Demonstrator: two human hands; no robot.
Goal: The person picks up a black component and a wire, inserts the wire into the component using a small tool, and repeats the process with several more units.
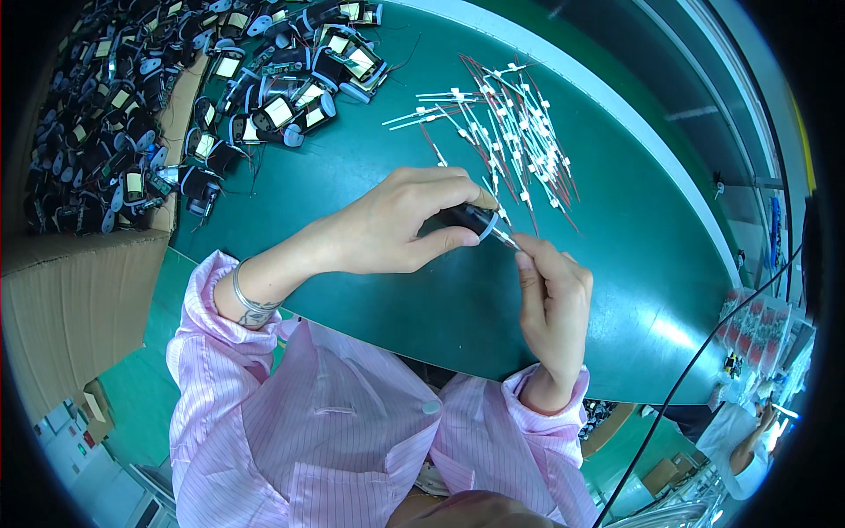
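My left hand (414, 216) is closed around a small black device housing (466, 218) with a light blue-grey rim, tilted over the green table. Between the thumb and forefinger of my right hand (554, 290) is a thin white connector lead (504, 238), pinched close to the housing's rimmed end. Its tip meets that end; whether it is seated inside cannot be made out. Just beyond both hands lies a loose pile of white and red leads (519, 132) with small white connectors. My palm and fingers hide part of the housing.
Several black housings with pale yellow pads (282, 110) are heaped at the back left, beside a cardboard box (79, 290) full of similar ones. A raised pale edge borders the green table (634, 264) at the far side. A black cable (678, 387) crosses at the right; another person (744, 444) is beyond.
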